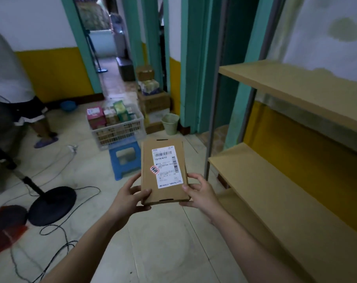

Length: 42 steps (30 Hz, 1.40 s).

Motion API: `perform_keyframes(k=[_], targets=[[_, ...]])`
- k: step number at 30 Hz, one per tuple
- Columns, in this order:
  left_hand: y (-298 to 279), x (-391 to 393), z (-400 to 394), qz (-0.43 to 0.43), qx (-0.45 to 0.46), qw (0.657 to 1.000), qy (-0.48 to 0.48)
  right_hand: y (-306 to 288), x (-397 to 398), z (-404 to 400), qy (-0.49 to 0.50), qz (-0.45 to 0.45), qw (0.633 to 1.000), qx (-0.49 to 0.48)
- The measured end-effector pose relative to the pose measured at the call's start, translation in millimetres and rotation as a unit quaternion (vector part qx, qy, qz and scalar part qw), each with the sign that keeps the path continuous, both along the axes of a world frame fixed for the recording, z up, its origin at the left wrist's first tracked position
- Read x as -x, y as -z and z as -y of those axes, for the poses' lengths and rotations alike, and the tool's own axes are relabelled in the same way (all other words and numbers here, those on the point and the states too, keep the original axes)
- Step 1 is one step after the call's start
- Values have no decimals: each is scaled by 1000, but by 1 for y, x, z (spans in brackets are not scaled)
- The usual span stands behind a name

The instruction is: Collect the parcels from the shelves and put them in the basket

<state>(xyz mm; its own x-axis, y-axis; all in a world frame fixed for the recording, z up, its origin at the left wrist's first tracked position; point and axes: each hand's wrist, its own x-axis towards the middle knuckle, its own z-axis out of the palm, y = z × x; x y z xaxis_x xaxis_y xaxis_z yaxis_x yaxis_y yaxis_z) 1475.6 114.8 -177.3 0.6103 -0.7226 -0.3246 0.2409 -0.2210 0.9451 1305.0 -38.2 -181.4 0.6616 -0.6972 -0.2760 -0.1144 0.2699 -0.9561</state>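
Observation:
A flat brown cardboard parcel (149, 180) with a white shipping label and a small red sticker is held level in front of me. My left hand (130, 196) grips its near left corner and my right hand (200, 193) holds its near right edge. Further ahead on the floor, a white plastic basket (120, 131) rests on a blue stool (124, 160) and holds several boxes. The wooden shelves (285, 180) on my right show bare boards.
A person in dark shorts and purple slippers (20, 111) stands at the left. A fan's black round base (52, 205) and loose cables lie on the floor at the left. A pale green bin (170, 123) and stacked cartons (153, 99) stand by the doorway.

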Motion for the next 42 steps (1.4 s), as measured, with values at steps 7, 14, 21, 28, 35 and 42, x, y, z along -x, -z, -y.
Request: perform_keyframes(k=[7, 14, 21, 28, 35, 42], targets=[[10, -96, 49, -4, -10, 993, -120, -5, -134, 79, -113, -23, 993, -21], [42, -219, 103, -25, -16, 987, -160, 33, -279, 140, -140, -69, 987, -48], [62, -355, 183, -53, -26, 988, -146, 46, -407, 213, -125, -130, 982, -50], [72, -468, 257, -42, -47, 987, -147, 51, -516, 282, -115, -139, 982, -56], [102, -567, 338, -41, -87, 984, -152, 93, -625, 362, -100, -143, 980, -93], [126, -666, 434, 5, -159, 974, -164, 130, -734, 451, -114, -163, 975, -104]])
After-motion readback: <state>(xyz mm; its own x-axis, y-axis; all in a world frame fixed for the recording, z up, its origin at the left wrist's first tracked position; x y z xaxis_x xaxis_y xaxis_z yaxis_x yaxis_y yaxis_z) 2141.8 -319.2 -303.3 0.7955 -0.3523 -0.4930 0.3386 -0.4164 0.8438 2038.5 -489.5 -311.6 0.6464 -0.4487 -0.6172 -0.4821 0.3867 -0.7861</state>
